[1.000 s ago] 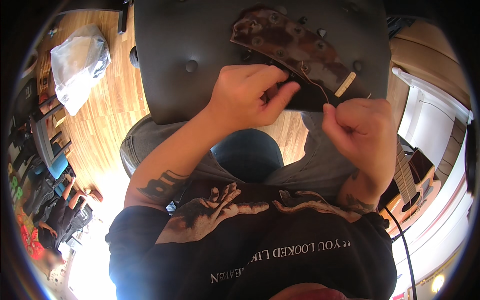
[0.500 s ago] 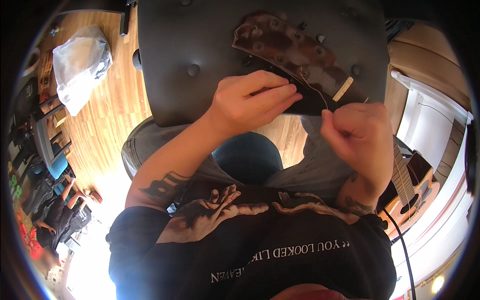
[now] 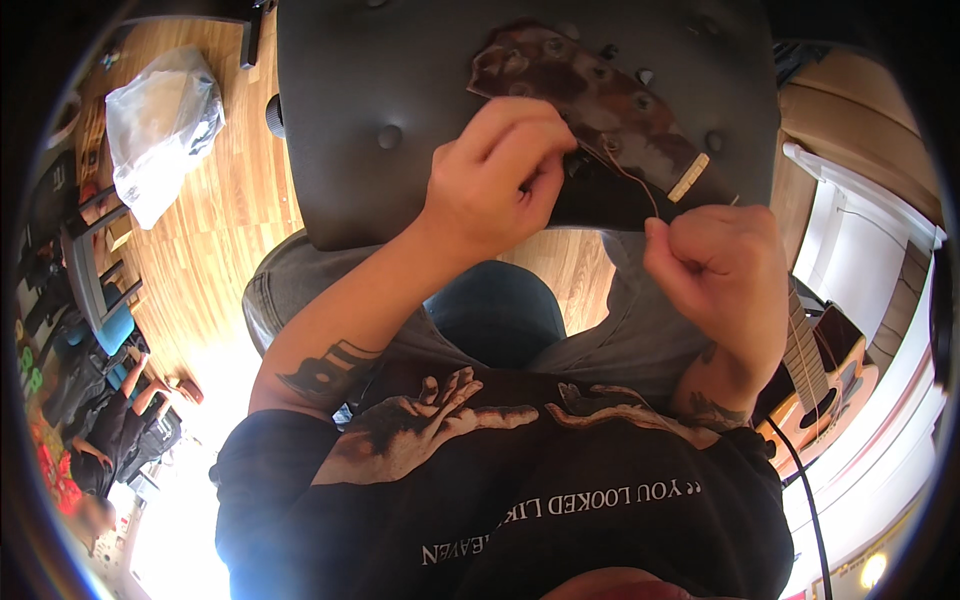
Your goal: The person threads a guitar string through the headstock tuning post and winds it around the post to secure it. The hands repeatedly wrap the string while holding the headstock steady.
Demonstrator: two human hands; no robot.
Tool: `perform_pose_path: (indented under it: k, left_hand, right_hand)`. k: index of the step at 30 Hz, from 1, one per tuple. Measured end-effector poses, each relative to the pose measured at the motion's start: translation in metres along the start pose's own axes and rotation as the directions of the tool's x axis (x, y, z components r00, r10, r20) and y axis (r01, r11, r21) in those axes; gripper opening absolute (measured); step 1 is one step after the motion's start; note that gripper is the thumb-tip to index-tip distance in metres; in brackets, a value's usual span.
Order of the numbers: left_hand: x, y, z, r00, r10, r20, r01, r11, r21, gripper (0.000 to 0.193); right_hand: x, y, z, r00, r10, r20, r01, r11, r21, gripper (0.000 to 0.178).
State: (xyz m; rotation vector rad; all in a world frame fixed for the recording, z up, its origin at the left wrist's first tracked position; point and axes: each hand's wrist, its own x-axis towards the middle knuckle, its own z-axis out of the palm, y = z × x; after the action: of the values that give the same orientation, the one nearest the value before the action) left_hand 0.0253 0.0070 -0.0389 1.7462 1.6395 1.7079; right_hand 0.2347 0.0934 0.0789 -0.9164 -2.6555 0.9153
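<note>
A guitar's dark, glossy headstock [image 3: 580, 80] lies on a black tufted seat [image 3: 340, 60], with a pale nut [image 3: 688, 178] at its right end. From one post, a thin copper-coloured string [image 3: 632, 180] curves to my right hand [image 3: 715, 265], which is closed and pinches it between thumb and curled fingers. At the headstock's near edge, my left hand [image 3: 500, 175] has its fingers curled around a tuning peg, which they mostly hide. The wooden guitar body [image 3: 845, 385] shows at the right, and its neck appears to pass behind my right hand.
A clear plastic bag [image 3: 165, 135] lies on the wood floor at left. Another person [image 3: 110, 440] sits at the lower left, near a blue seat and dark furniture. White framed panels [image 3: 850, 250] stand at right, and a black cable [image 3: 810, 500] runs down beside me.
My left hand's fingers have gone from stretched out to curled in, and the hand has turned and moved slightly up. My right hand stays almost still with the string.
</note>
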Motion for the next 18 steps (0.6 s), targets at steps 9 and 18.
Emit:
perform_pose_path:
  k: [9,18]
  left_hand:
    - [-0.0016,0.0039,-0.0052,0.990,0.059,0.129,-0.061,0.998,0.014,0.022]
    - [-0.0048,0.0008,0.0013,0.989,0.048,0.143,-0.061,0.994,0.088,0.017]
  right_hand:
    - [0.0013,0.0003,-0.0002,1.000,-0.007,0.006,0.007,1.000,-0.003,0.029]
    - [0.0004,0.0016,0.0002,1.000,-0.002,0.007,0.001,1.000,0.006,0.029]
